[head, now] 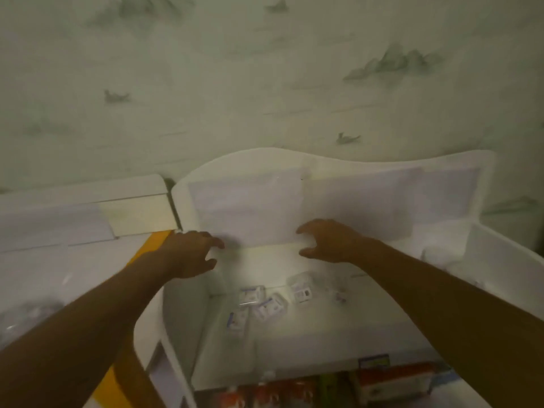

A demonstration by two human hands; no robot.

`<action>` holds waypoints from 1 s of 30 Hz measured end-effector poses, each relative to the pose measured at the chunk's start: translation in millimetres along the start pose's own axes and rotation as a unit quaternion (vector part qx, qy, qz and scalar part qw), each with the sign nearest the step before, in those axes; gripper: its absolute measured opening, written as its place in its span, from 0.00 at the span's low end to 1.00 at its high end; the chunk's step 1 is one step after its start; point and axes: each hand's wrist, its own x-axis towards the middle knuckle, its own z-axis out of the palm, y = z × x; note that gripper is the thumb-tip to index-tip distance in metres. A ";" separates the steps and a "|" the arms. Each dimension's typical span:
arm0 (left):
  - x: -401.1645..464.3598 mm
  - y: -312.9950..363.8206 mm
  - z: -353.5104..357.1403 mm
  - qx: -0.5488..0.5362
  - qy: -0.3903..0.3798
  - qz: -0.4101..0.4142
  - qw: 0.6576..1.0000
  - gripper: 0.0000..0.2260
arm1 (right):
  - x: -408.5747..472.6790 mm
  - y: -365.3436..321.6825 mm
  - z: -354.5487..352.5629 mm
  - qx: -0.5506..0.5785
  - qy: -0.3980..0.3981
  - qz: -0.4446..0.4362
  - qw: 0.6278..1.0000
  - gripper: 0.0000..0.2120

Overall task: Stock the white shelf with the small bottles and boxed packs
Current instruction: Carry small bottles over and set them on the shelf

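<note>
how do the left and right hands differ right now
The left hand hovers by the shelf's left edge, near the yellow strip; the right hand is farther in, before the white back panel. The right hand sits slightly higher in the view. Both are empty, fingers curled open, above the small packs lying on the shelf.

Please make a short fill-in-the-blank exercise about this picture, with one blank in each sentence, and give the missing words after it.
1. Both hands, left and right, hold ____.
2. The small packs lie on the ____ shelf.
3. The wall behind the shelf shows painted ____ and birds.
4. A ____ strip runs under the left forearm.

Missing words: nothing; white; mountains; yellow
</note>
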 end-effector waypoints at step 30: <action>-306.2 -411.9 183.7 -0.212 -0.043 -0.224 0.950 0.21 | 97.4 -480.0 119.3 -0.035 -0.040 -0.114 0.992 0.26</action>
